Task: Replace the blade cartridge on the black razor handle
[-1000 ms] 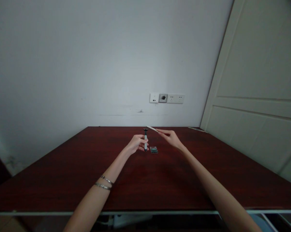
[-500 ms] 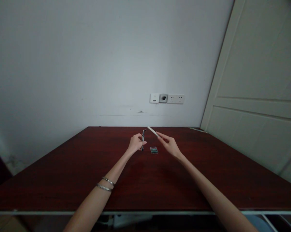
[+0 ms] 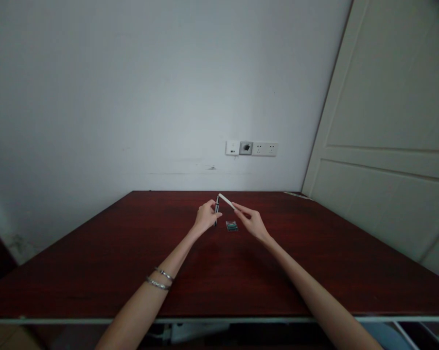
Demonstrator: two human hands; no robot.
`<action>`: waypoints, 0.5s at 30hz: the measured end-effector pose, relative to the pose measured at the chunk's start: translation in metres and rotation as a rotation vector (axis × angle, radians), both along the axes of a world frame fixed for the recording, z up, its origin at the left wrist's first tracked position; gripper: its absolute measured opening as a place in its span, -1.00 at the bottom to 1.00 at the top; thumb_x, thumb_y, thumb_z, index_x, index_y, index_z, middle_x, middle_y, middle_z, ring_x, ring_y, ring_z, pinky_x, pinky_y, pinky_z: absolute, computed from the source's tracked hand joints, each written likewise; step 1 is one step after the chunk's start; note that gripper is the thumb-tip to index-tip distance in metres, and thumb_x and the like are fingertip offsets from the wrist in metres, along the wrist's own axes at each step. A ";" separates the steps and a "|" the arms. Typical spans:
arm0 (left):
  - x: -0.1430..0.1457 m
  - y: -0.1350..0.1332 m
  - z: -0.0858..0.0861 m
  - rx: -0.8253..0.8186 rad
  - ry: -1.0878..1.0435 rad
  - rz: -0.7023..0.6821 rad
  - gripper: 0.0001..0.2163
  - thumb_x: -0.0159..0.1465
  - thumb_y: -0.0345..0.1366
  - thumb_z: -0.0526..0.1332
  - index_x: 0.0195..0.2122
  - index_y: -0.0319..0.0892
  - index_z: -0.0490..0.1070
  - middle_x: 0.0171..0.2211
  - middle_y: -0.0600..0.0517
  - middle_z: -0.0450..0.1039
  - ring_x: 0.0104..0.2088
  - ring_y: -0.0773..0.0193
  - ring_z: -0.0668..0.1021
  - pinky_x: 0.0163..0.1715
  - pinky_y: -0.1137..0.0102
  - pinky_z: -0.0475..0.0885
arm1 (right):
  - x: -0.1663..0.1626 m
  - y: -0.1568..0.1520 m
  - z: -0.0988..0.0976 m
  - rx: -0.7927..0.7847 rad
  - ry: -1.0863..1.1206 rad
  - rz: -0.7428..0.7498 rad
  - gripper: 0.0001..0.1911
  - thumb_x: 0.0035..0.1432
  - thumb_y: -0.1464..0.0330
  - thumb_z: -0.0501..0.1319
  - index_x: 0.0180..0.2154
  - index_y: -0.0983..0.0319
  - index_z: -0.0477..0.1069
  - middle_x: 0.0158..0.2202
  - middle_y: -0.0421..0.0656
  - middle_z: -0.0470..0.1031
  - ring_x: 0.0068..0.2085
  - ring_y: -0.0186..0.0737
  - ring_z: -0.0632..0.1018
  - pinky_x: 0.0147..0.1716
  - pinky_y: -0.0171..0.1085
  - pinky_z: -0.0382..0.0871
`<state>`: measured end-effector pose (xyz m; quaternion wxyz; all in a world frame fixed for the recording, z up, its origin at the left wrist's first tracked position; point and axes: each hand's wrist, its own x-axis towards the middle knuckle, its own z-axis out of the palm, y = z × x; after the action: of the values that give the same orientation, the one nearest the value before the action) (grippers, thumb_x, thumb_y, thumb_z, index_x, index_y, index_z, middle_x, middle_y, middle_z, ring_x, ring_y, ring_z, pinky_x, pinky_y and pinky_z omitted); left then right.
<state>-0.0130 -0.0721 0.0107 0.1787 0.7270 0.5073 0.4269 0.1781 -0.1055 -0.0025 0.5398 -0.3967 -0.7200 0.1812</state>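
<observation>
My left hand (image 3: 205,217) is closed around a slim razor handle (image 3: 217,208), held upright above the dark red table (image 3: 131,262). My right hand (image 3: 250,221) pinches a thin white strip (image 3: 226,201), whose far end touches the top of the handle. A small green-and-clear cartridge case (image 3: 232,225) lies on the table between the two hands. Two bracelets (image 3: 159,278) circle my left wrist.
A white wall with a row of sockets (image 3: 252,148) stands behind the table. A pale panelled door (image 3: 387,146) is on the right. A thin light object (image 3: 295,195) lies at the table's far right corner. A metal rail (image 3: 219,320) runs along the near edge.
My right hand has drawn left and nearer, bringing the white strip's tip up against the top of the handle. My left hand turned the handle slightly and shifted a little left.
</observation>
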 end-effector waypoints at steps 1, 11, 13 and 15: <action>0.000 0.001 0.000 0.005 -0.004 -0.011 -0.84 -0.04 -0.35 0.31 -0.43 -0.17 0.35 -0.67 0.20 0.28 -0.60 0.38 0.39 -0.53 0.52 0.20 | 0.000 0.001 0.000 -0.009 0.013 -0.008 -0.60 0.12 0.18 0.12 -0.03 0.17 0.42 -0.05 -0.16 0.47 -0.06 -0.01 0.48 -0.02 -0.01 0.32; -0.005 0.011 -0.008 0.088 -0.106 -0.073 -0.75 0.03 -0.45 0.21 -0.23 -0.18 0.41 -0.47 0.10 0.40 -0.45 0.37 0.43 -0.38 0.51 0.30 | 0.001 -0.010 0.005 -0.083 0.254 -0.083 -0.52 0.07 0.07 0.10 -0.08 0.25 0.40 -0.44 -0.16 0.47 -0.46 -0.27 0.44 -0.49 -0.31 0.37; -0.005 0.008 -0.006 0.120 -0.124 -0.080 -0.77 0.07 -0.45 0.18 -0.21 -0.19 0.40 -0.43 0.08 0.41 -0.41 0.35 0.44 -0.34 0.50 0.30 | -0.009 -0.021 0.008 -0.162 0.333 -0.022 -0.55 0.09 0.03 0.06 -0.20 0.26 0.39 -0.59 -0.26 0.30 -0.61 -0.38 0.30 -0.67 -0.39 0.19; -0.005 0.005 -0.004 0.145 -0.129 -0.085 -0.78 0.09 -0.43 0.16 -0.21 -0.19 0.39 -0.42 0.07 0.41 -0.40 0.35 0.44 -0.32 0.50 0.31 | -0.020 -0.030 0.011 -0.224 0.376 0.068 -0.58 0.10 0.02 0.03 -0.32 0.24 0.34 -0.62 -0.31 0.18 -0.66 -0.45 0.20 -0.73 -0.43 0.06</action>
<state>-0.0179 -0.0675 0.0064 0.1760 0.7299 0.4311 0.5005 0.1582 -0.1352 0.0088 0.6106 -0.3892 -0.5950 0.3489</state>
